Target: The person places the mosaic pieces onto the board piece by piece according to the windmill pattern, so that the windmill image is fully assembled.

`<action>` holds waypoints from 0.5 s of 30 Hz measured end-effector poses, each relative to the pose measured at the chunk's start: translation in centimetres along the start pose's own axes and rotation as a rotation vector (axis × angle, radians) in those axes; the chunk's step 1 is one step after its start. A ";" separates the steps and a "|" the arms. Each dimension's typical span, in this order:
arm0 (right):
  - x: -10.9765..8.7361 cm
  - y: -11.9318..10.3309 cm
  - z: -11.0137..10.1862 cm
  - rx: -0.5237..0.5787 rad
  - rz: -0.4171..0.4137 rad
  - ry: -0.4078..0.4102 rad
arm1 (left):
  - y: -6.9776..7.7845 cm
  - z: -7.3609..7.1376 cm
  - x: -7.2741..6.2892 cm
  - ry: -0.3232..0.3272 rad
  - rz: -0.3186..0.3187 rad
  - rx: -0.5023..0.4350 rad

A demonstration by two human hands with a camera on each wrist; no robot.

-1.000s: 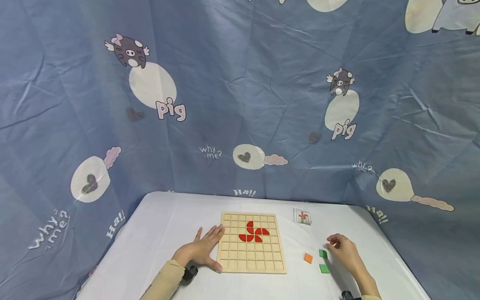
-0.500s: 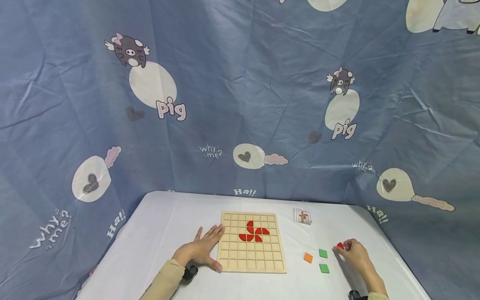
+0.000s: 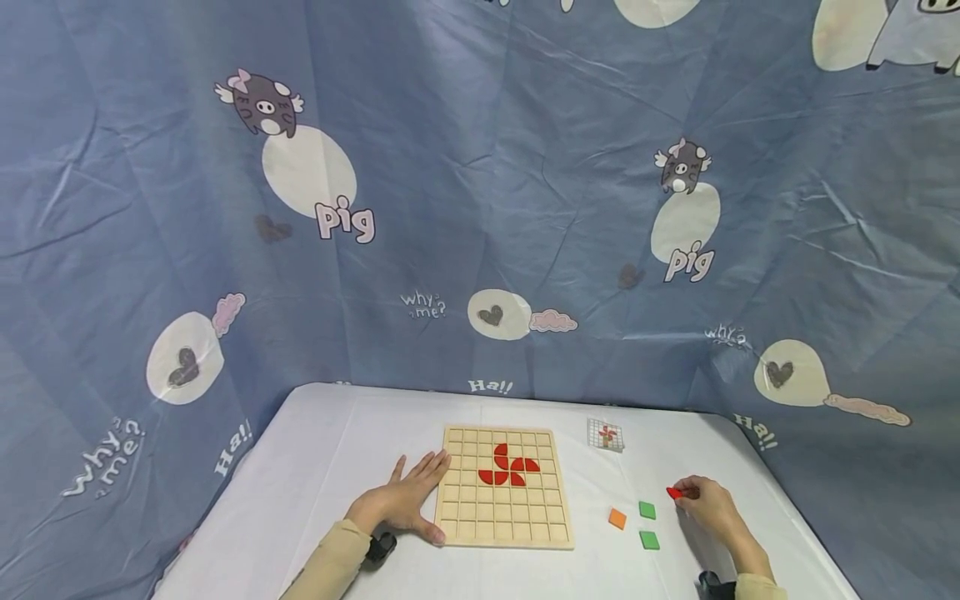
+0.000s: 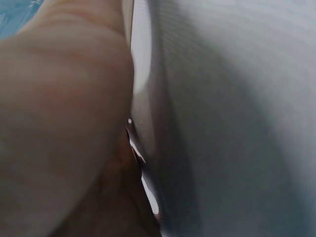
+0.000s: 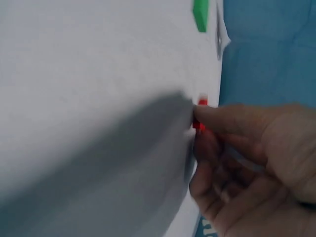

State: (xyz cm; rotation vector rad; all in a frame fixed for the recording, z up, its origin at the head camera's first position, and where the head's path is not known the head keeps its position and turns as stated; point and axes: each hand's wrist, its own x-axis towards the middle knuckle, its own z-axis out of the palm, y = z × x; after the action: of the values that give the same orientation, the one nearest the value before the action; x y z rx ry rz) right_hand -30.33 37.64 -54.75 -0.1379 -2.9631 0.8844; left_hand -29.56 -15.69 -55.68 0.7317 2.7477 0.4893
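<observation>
My right hand (image 3: 707,505) pinches a small red tile (image 3: 674,492) between thumb and fingertips at the right of the table; the right wrist view shows its red edge (image 5: 199,124) at the thumb tip. Fingers spread, my left hand (image 3: 405,502) rests along the left edge of the wooden grid board (image 3: 495,521). Several red quarter-round tiles (image 3: 492,477) lie in cells of its upper middle, arranged like a pinwheel. Just left of my right hand are two green square tiles (image 3: 647,510) and an orange square tile (image 3: 617,518).
A small card (image 3: 605,434) printed with a grid and a red pinwheel pattern lies behind the loose tiles. White cloth covers the table (image 3: 360,450). A blue patterned curtain (image 3: 420,208) surrounds it at the back and sides.
My right hand has moved right, away from the green tiles, and a red tile now shows in its fingertips, turned since half a second ago. The left hand stays put.
</observation>
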 end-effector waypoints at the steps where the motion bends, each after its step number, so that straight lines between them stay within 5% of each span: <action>1: 0.1 0.0 0.0 0.005 -0.022 -0.011 | 0.0 0.0 0.0 -0.001 -0.002 -0.002; 15: 0.5 0.3 0.0 -0.001 -0.037 -0.051 | 0.0 0.1 0.0 -0.003 -0.004 -0.012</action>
State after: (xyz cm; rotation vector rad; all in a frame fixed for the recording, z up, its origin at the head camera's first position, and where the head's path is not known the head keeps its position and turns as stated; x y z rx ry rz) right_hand -30.81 37.91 -54.89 -0.0617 -3.0021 0.8955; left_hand -29.56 -15.64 -55.77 0.7236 2.7403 0.5025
